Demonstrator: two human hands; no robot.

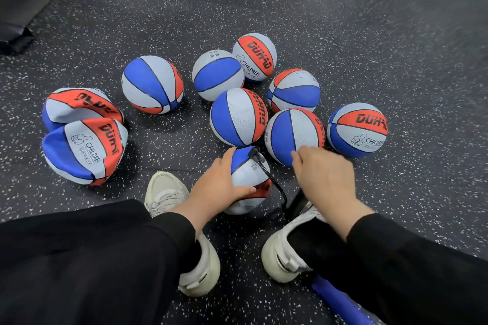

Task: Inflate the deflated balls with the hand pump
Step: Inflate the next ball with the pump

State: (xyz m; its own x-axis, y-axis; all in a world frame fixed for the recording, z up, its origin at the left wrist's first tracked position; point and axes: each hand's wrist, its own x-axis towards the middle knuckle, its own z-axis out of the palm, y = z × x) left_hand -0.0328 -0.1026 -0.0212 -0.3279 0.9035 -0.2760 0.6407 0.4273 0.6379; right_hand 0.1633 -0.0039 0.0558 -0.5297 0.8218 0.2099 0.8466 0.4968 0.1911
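My left hand grips a small blue, white and red ball on the floor between my feet. A black hose runs from the valve on top of that ball down to the black hand pump. My right hand is curled over the top of the pump, and the handle is hidden under it. Two deflated, folded balls lie at the left. Several round, inflated balls are clustered just beyond my hands.
My white shoes stand on either side of the ball on the speckled black rubber floor. A blue object lies under my right leg. A dark mat sits at the far left.
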